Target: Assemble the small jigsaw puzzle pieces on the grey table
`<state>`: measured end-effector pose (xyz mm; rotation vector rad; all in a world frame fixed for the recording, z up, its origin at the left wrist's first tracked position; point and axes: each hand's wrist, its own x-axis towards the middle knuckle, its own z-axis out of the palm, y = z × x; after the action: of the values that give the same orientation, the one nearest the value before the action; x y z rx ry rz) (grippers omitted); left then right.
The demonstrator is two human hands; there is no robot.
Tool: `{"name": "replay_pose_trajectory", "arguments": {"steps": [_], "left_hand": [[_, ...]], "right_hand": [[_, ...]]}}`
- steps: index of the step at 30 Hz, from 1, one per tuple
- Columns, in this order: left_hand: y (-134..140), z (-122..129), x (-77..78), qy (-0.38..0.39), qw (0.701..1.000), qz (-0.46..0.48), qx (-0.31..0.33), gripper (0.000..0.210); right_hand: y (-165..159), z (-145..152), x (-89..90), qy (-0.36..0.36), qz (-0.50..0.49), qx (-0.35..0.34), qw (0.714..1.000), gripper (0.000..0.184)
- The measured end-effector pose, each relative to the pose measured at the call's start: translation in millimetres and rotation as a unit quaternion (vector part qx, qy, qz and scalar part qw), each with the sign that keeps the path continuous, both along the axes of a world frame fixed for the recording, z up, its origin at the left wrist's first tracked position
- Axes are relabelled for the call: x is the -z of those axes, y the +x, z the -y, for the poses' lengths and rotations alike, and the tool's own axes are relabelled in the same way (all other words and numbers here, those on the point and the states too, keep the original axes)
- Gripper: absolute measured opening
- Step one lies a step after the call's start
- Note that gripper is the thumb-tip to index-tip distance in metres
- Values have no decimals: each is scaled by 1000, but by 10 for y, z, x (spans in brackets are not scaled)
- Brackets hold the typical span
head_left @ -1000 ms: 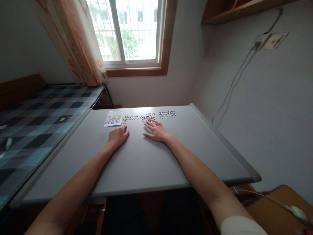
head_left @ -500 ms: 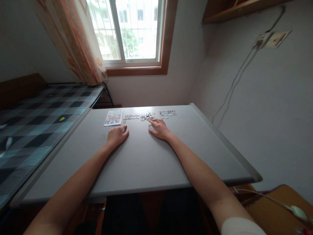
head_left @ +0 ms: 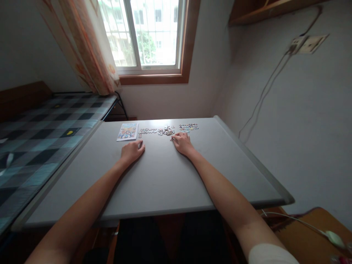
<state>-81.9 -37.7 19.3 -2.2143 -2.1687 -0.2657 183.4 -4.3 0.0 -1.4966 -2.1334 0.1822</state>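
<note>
My right hand [head_left: 183,143] is closed, thumb and fingertips together on a small puzzle piece [head_left: 171,139] at the near side of the loose pile. That pile of jumbled puzzle pieces [head_left: 166,131] lies just beyond the fingertips. Resting on the table to the left, my left hand [head_left: 132,150] is curled into a loose fist, and no object shows in it. Ahead of it, a strip of puzzle pieces [head_left: 148,131] is laid out in a row with a short leg at its left end. A picture sheet [head_left: 127,132] with a colourful print lies beyond the left hand.
Another group of puzzle pieces [head_left: 188,127] lies right of the pile. The grey table [head_left: 165,179] ends near a wall on the right. A bed with a checked cover [head_left: 66,126] stands on the left. Beyond the table is a window [head_left: 154,36] with a curtain [head_left: 85,47].
My right hand has drawn back slightly to the right from the pile's edge, and its fingers have come together on a puzzle piece. My left hand has stayed in place.
</note>
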Motion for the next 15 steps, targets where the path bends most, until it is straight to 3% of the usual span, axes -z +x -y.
{"name": "replay_pose_trajectory", "arguments": {"steps": [15], "left_hand": [[0,8,-10,-9,1000,6,1,48]], "right_hand": [[15,-42,-20,-37,-42,51,997,15]]}}
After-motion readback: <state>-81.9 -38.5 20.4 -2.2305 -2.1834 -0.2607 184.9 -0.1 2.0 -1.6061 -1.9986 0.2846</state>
